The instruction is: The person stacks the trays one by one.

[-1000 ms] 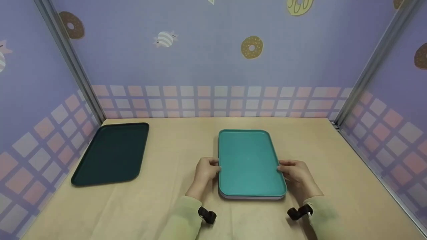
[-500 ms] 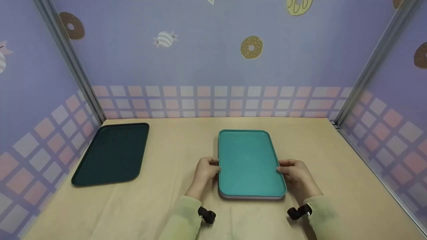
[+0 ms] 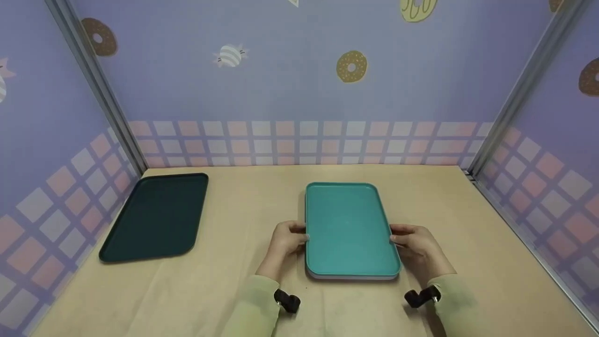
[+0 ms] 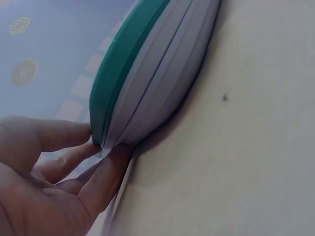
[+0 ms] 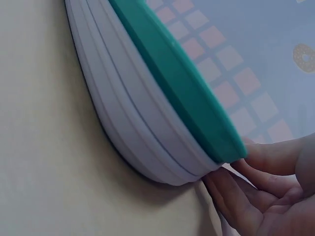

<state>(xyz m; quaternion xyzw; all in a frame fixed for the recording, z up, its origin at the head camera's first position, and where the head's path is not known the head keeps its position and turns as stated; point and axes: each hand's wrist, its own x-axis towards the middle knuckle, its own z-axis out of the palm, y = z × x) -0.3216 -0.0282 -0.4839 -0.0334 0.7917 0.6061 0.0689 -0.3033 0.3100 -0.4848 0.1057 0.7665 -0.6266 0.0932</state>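
A teal rectangular tray [image 3: 351, 229] lies on top of pale lilac trays [image 4: 162, 73], forming a stack on the table right of centre. On the stack's left long side, my left hand [image 3: 286, 241] pinches the edge, its thumb at the teal rim and fingers lower against the lilac layers. My right hand [image 3: 419, 243] pinches the opposite edge the same way. In the right wrist view, two lilac layers [image 5: 133, 108] show under the teal rim, and the fingertips reach their lower edge. The stack's underside is hidden.
A dark green tray [image 3: 154, 217] lies flat at the table's left side. The pale wooden table [image 3: 243, 201] is bounded by a lilac patterned back wall [image 3: 290, 93] and side walls, with metal posts [image 3: 524, 89] in the corners. Both sleeves carry black wrist mounts [image 3: 423, 296].
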